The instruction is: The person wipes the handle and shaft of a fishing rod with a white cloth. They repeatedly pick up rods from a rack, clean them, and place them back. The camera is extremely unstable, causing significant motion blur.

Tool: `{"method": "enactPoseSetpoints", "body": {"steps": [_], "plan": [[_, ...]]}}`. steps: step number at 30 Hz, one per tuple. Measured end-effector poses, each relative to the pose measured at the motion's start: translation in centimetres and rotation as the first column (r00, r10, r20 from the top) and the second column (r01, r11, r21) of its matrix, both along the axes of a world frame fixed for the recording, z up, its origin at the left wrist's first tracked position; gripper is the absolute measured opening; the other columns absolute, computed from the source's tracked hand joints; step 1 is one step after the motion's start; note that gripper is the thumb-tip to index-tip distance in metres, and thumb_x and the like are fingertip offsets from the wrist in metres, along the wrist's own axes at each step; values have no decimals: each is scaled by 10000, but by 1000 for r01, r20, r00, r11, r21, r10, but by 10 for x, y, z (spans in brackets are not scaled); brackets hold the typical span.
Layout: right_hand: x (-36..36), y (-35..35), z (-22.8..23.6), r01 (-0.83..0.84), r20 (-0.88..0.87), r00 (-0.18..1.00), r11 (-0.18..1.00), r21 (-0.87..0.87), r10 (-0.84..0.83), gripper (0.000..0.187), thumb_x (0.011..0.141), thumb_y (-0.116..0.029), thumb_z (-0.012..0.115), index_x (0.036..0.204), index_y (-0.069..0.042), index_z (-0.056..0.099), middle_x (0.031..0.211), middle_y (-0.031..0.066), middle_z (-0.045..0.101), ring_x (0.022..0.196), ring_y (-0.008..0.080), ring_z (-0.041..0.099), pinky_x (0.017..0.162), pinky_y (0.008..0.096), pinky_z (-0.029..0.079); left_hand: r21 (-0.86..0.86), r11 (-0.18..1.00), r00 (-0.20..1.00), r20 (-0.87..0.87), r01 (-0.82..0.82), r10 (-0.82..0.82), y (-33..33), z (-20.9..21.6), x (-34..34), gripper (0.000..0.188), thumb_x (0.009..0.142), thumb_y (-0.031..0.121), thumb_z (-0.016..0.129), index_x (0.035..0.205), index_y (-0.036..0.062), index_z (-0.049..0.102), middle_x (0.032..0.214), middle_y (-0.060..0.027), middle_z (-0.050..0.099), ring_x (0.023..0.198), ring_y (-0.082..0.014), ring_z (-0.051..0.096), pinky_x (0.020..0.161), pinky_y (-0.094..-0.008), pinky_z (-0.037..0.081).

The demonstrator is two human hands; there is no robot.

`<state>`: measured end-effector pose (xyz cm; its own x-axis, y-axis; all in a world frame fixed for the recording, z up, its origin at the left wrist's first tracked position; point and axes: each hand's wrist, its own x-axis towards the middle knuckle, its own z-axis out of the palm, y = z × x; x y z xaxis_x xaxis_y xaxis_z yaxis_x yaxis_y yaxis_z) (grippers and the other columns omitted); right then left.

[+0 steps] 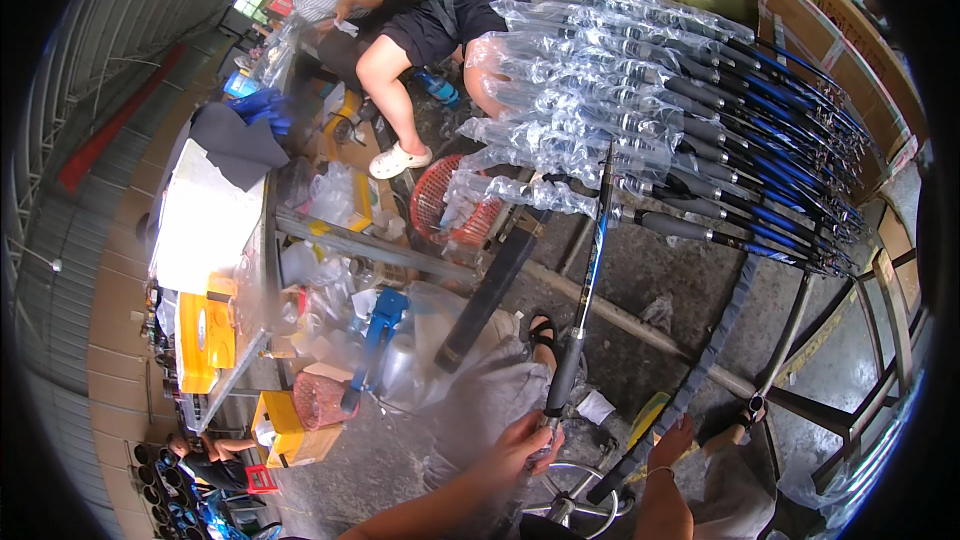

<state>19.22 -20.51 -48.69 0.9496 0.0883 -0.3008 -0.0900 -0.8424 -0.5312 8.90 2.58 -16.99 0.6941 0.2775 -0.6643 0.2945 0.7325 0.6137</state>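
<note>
My left hand (528, 443) is wrapped round the butt end of a fishing rod (566, 372) with a dark grip. The rod slants up and away, its blue and black shaft crossing in front of the bagged rods. My right hand (669, 443) is beside a dark padded bar (708, 350), fingers stretched out and holding nothing I can see. Beyond both hands lies a row of several fishing rods (690, 145), side by side. Clear plastic sleeves (560, 90) cover their left ends, and their blue shafts point right.
A metal frame (640, 315) supports the rods, with another padded bar (488, 290) to its left. A red basket (440, 202) stands beyond it. At left is a cluttered workbench (225, 380) with yellow boxes. A co-worker (425, 30) sits at the back; cardboard boxes (840, 70) line the right.
</note>
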Motion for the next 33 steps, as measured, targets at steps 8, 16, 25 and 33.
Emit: {"method": "enactPoseSetpoints", "body": {"steps": [8,16,25,33], "plan": [[3,6,29,-102,122,987,993,-67,109,341,772,-79,675,1099,-157,618,1218,125,537,1123,317,502,933,444,387,-46,999,999,48,9,-7,-1,-7,-1,250,953,242,497,1063,24,444,844,-68,493,575,-109,444,506,-239,364],[6,8,27,-244,121,955,950,-196,271,322,797,-100,651,1111,-152,598,1208,119,535,1129,296,502,957,450,371,6,1000,1000,9,6,-6,1,3,-1,241,961,234,483,1081,29,446,864,-65,497,603,-106,448,510,-239,366],[16,-28,7,-177,116,980,972,152,160,243,806,-31,617,1046,-2,609,1011,164,620,937,311,599,807,370,473,99,995,999,42,1,-5,-8,18,-12,236,954,218,482,1102,35,460,854,-49,510,613,-100,470,521,-237,381],[28,-90,-109,491,-349,862,436,754,-368,186,854,22,468,979,5,605,851,35,614,763,109,546,677,262,456,82,996,962,273,-32,9,-17,36,-22,201,950,210,510,1058,43,478,844,-74,531,573,-115,486,485,-240,379]]}}
